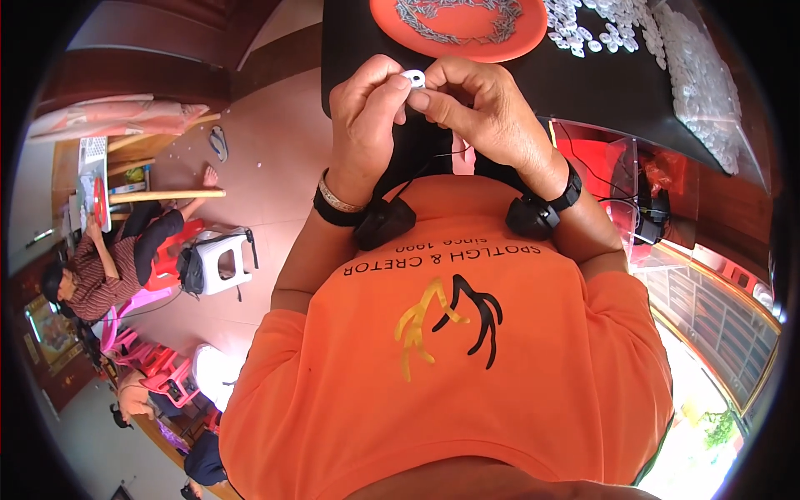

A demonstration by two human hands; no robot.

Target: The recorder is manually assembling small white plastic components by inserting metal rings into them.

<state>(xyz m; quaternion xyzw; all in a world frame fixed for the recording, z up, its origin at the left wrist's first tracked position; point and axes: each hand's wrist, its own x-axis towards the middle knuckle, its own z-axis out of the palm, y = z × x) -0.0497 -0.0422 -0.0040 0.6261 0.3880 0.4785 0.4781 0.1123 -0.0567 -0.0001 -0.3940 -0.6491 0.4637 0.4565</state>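
White, and probably of plastic, is the small oval piece (414,79) held up between the two hands, with a dark opening visible in it. The fingers (392,93) of the left hand (367,108) pinch it from one side, thumb against forefinger; those of the right hand (487,108) are closed at its other side, thumb and forefinger brought near together. Whether they also grip something tiny, I cannot tell.

Just beyond the fingers stands an orange-red plate (458,51) with many loose grey pins (500,32), perhaps small screws or nails, so this supply is far from used up. Farther and to the right of the fingers, many similar white pieces (612,39) lie scattered on the black tabletop (612,93); which of them are finished and which are waiting, the view does not show. At the far right is a whitish heap (704,100), seemingly in clear plastic. I judge the work as midway, with one piece in handling.
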